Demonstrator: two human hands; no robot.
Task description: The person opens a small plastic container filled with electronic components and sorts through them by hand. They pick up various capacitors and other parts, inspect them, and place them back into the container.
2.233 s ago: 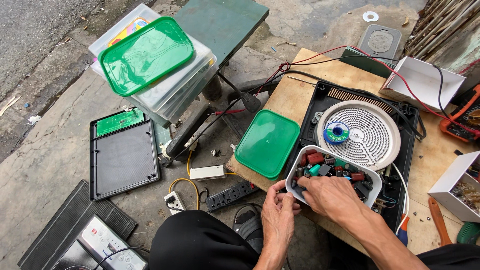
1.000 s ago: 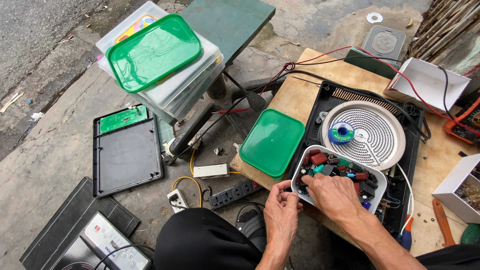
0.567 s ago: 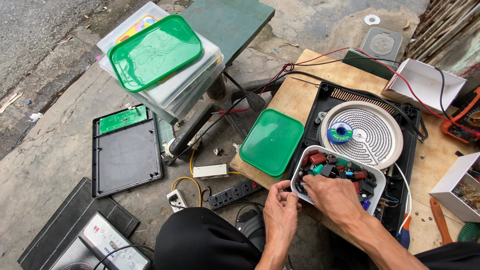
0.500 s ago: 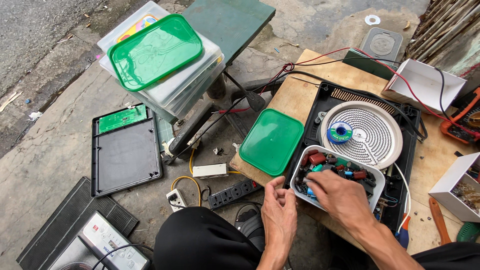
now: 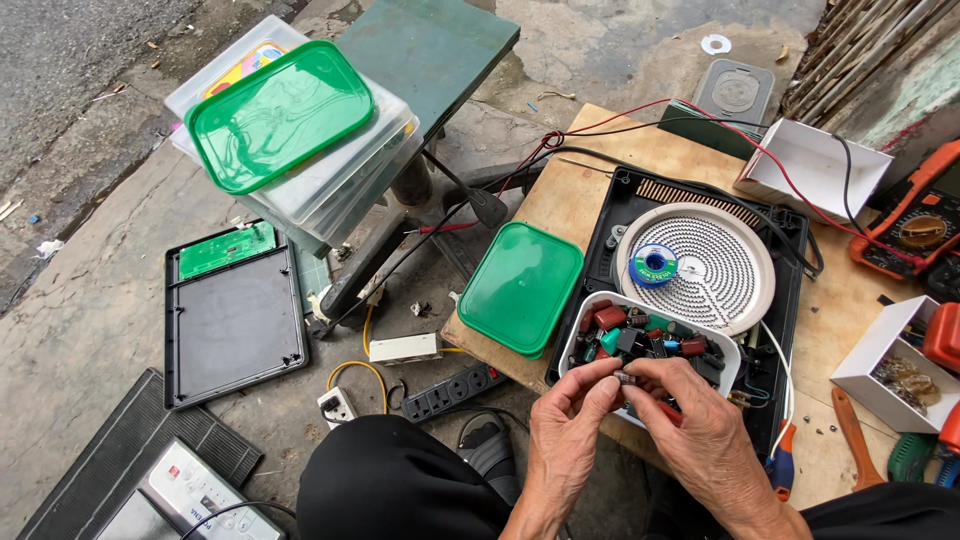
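Note:
A white plastic tub [image 5: 577, 339] full of small red, black and teal electronic parts rests on the front of an opened black cooktop [image 5: 790, 300]. Over the tub's near edge, my left hand [image 5: 565, 430] and my right hand [image 5: 695, 420] meet fingertip to fingertip. Between them they pinch one small dark component [image 5: 627, 378]. The tub's near rim is hidden behind my fingers.
A green lid [image 5: 520, 286] lies left of the tub on the wooden board [image 5: 585, 190]. A round heating coil [image 5: 712, 270] carries a blue solder spool [image 5: 653, 265]. White boxes, an orange multimeter [image 5: 910, 225] and red and black wires are to the right. Stacked containers, a power strip [image 5: 447, 390] and panels are on the ground at left.
My right hand has come out of the tub with a small part. My left hand rose from the tub's edge to meet it, and both now pinch the part.

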